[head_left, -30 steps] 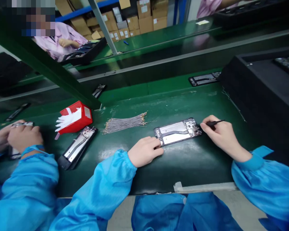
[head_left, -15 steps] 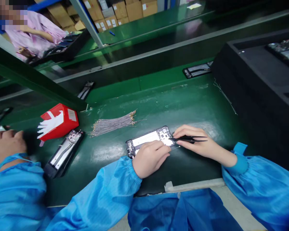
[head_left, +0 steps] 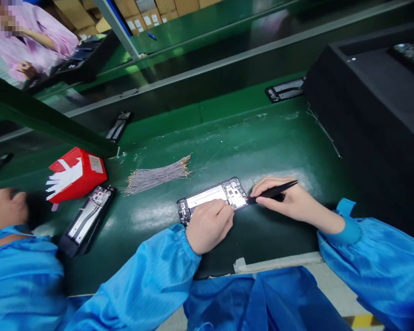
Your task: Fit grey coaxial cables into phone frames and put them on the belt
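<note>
An opened phone point(head_left: 207, 196) lies flat on the green bench, its silver plate and circuit board facing up. My left hand point(head_left: 209, 225) is curled over the phone's near edge and grips it; the fingertips are partly hidden. At the phone's right end, my right hand point(head_left: 291, 202) is closed around black tweezers point(head_left: 281, 188), whose tips point away to the right. The thumb and fingers of that hand are close to the phone's corner. Beyond the phone lies a bundle of thin grey cables point(head_left: 157, 174) with gold-coloured ends.
A red box point(head_left: 93, 172) of white strips stands left, beside stacked opened phones point(head_left: 86, 220). A co-worker's hand point(head_left: 5, 209) rests at the far left. A large black tray point(head_left: 365, 105) occupies the right. More phones lie farther back, including one point(head_left: 286, 89) beside the tray.
The tweezers have turned in my right hand, their tips now angled more upward. My left hand has shifted slightly left along the phone's near edge. The whole view has shifted slightly.
</note>
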Demonstrator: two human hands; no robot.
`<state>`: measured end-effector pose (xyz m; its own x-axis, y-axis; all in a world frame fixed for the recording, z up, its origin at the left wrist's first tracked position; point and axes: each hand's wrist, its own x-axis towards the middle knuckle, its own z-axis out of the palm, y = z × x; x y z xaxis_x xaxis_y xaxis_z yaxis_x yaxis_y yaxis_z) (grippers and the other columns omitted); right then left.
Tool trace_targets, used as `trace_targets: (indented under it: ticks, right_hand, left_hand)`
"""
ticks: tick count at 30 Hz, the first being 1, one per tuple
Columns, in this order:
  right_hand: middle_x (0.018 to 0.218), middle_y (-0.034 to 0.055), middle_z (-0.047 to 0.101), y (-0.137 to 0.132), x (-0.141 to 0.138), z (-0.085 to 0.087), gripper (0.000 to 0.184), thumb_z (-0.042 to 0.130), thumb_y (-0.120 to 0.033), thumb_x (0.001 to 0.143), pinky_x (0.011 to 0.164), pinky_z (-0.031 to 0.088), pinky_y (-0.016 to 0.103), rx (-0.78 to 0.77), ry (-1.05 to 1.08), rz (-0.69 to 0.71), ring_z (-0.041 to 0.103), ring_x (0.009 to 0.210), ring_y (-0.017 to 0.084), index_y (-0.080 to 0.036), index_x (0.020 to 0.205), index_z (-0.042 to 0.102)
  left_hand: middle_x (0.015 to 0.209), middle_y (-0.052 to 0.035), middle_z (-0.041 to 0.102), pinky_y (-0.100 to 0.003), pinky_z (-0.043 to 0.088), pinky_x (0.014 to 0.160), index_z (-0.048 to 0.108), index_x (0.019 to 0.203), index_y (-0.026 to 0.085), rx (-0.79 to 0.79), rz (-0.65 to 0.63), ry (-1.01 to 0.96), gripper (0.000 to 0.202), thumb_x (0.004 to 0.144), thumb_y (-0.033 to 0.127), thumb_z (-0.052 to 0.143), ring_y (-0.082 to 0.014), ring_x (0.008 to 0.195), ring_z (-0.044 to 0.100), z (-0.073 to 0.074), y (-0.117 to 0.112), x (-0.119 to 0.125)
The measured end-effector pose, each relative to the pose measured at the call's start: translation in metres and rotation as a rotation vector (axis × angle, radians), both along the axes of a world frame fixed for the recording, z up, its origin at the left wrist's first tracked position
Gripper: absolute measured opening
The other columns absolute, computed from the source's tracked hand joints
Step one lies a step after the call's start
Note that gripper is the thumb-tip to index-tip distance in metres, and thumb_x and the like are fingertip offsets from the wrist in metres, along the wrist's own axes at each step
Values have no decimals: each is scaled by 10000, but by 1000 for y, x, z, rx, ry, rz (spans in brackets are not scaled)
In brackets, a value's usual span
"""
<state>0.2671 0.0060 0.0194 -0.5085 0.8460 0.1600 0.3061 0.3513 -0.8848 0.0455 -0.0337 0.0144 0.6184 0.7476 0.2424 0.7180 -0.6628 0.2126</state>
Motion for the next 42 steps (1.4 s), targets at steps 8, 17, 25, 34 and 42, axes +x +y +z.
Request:
trace_targets:
  ticks: [8, 17, 25, 34, 42]
  right_hand:
    - [828, 42, 636, 0, 1, -2, 97, 560, -249, 793, 714, 469, 275, 12, -14, 15, 587, 779, 161, -174, 800, 621]
    - [834, 40, 634, 1, 0, -4, 85, 564, -234, 791, 724, 467, 280, 24, -9, 30, 586, 788, 159, -173, 817, 618]
    - [857, 44, 612, -2, 0, -5, 78, 526, -205, 824, 722, 462, 261, 96, 16, 116, 569, 801, 143, -171, 851, 591]
    - [833, 50, 580, -6, -3, -1, 94, 468, -160, 849, 689, 426, 255, 212, -32, 220, 532, 753, 132, -162, 875, 559]
    - [897, 56, 572, 11, -5, -9, 175, 436, -221, 885, 721, 422, 270, 271, -60, 49, 529, 836, 146, -188, 1003, 561]
  left_hand:
    - [664, -11, 503, -221, 352, 568, 559, 732, 163, 3, 0, -11, 215, 868, 192, 394, -115, 609, 453, -1, 0, 0]
    - [649, -5, 488, -232, 337, 550, 559, 719, 164, 25, -2, 1, 215, 860, 193, 401, -121, 593, 434, -1, 0, 1]
    - [645, -4, 480, -239, 327, 547, 552, 709, 162, 31, -14, 27, 211, 857, 202, 406, -125, 591, 431, -2, -1, 1]
    - [668, -3, 492, -219, 352, 549, 542, 732, 166, -86, 4, -12, 182, 840, 183, 397, -113, 601, 457, 0, 2, 1]
    - [708, 0, 501, -196, 386, 558, 514, 793, 161, -294, 88, -177, 94, 815, 143, 424, -97, 599, 471, 0, 8, 1]
